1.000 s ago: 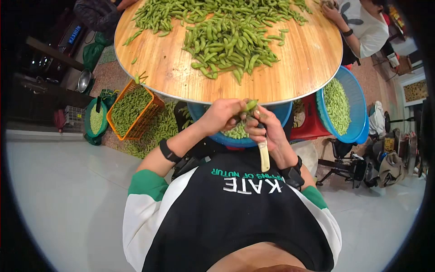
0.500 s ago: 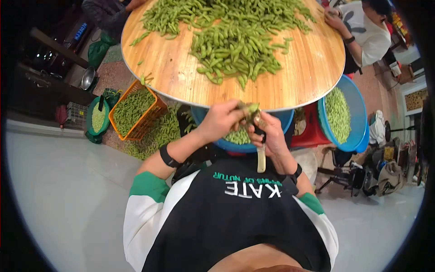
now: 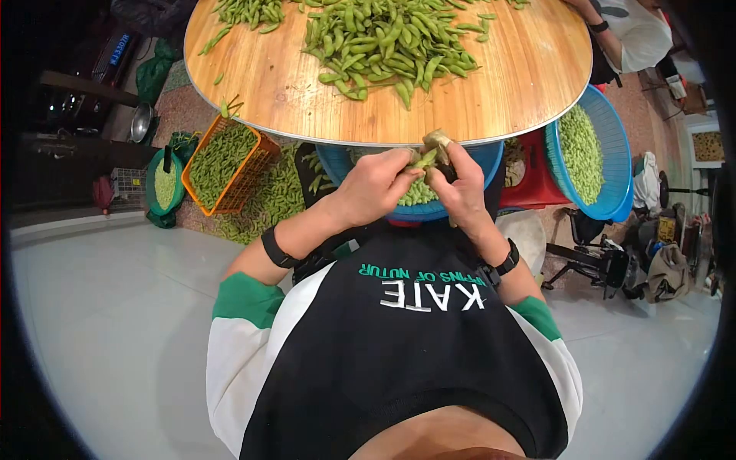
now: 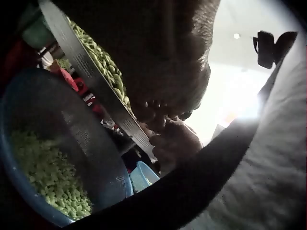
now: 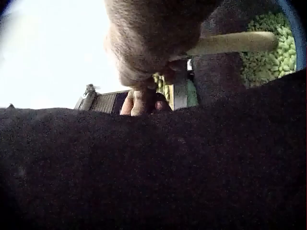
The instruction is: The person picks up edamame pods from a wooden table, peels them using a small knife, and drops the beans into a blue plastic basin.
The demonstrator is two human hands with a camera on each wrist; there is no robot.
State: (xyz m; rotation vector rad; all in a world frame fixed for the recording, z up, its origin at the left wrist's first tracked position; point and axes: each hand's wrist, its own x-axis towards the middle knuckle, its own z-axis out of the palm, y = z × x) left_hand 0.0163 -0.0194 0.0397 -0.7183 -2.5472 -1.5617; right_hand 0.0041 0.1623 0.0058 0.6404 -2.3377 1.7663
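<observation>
In the head view the left hand (image 3: 373, 186) pinches a green pod (image 3: 425, 159) just off the round table's near edge. The right hand (image 3: 463, 190) meets it there, thumb and forefinger around the pod's other side. A pale handle (image 5: 235, 43) sticks out from the right hand (image 5: 153, 43) in the right wrist view; the rest of that tool is hidden. Beneath both hands sits a blue basin (image 3: 331, 162) holding shelled beans (image 3: 418, 193). The left hand (image 4: 168, 62) shows dark in its wrist view, its fingertips unclear.
Pods (image 3: 391, 46) lie heaped on the wooden table (image 3: 261, 92). An orange crate (image 3: 239, 180) of pods and a green basin (image 3: 178, 190) stand at left. At right are a red stool (image 3: 537, 180) and another blue basin (image 3: 613, 165). A person (image 3: 640, 38) is at the table's far right.
The table sits higher in the head view. The pale handle, which hung below the right hand, is no longer visible there. Both hands remain together, and the right fingers are spread differently around the pod.
</observation>
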